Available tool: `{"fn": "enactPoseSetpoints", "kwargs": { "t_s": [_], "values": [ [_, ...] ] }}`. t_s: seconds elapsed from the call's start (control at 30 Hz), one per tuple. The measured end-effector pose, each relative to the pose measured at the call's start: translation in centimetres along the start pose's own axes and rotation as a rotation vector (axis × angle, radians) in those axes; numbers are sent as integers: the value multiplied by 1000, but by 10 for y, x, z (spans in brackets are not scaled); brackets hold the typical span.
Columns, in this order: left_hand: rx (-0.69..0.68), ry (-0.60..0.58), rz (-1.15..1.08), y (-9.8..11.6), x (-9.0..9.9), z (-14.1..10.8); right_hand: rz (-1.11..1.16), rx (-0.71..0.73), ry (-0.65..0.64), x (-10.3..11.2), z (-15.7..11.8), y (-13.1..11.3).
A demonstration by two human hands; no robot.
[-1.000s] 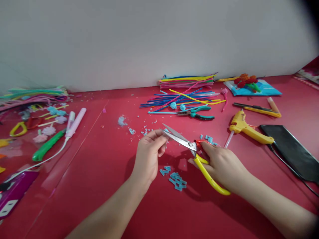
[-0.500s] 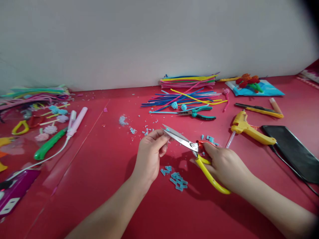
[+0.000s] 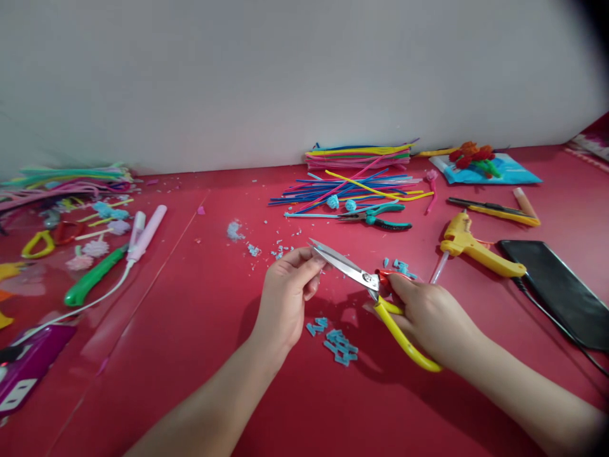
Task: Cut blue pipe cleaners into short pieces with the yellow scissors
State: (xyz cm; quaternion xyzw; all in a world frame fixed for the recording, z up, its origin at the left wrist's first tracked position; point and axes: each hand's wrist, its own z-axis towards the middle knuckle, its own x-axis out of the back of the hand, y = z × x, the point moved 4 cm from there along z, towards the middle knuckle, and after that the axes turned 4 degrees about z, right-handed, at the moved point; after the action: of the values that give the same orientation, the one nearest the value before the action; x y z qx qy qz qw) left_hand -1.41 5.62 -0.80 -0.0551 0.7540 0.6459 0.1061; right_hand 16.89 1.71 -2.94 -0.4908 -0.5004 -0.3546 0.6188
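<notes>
Red worktop (image 3: 200, 393) is running up to a pale wall (image 3: 228, 82). The right grip (image 3: 425, 308) is clasping scissors (image 3: 345, 265), which are pointing at the left grip (image 3: 288, 282); that one is pressing itself together, on what I cannot tell. Blue pieces (image 3: 339, 343) are lying between the grips, pliers (image 3: 371, 218) are resting beyond both, and a glue gun (image 3: 460, 235) beyond the right.

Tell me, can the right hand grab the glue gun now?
Probably not yet: the right hand is busy holding scissors, though the glue gun lies close by with nothing on top.
</notes>
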Motion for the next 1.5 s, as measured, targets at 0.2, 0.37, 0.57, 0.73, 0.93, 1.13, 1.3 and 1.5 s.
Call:
{"fn": "enactPoseSetpoints", "kwargs": {
  "t_s": [0.2,0.37,0.57,0.73,0.93,1.13,1.3,1.5],
  "values": [
    [12,9,3,1,-1,0,-16,-6,5,0,0,1],
    [11,16,20,1,0,0,-23,-22,10,0,1,3],
    [-7,4,23,-1,1,1,2,-87,10,6,3,2],
    [70,-71,36,-5,-5,0,105,-156,23,13,6,1],
    [218,-275,164,-15,-20,-6,614,-141,-1,12,8,-6],
    [278,-521,273,-18,-34,-16,1065,-147,-92,15,7,-15],
    [247,-522,345,-19,-35,-18,1054,-195,-108,14,4,-15],
    [212,-440,406,-23,-34,-19,986,-217,-22,10,3,-13]
  ]
}}
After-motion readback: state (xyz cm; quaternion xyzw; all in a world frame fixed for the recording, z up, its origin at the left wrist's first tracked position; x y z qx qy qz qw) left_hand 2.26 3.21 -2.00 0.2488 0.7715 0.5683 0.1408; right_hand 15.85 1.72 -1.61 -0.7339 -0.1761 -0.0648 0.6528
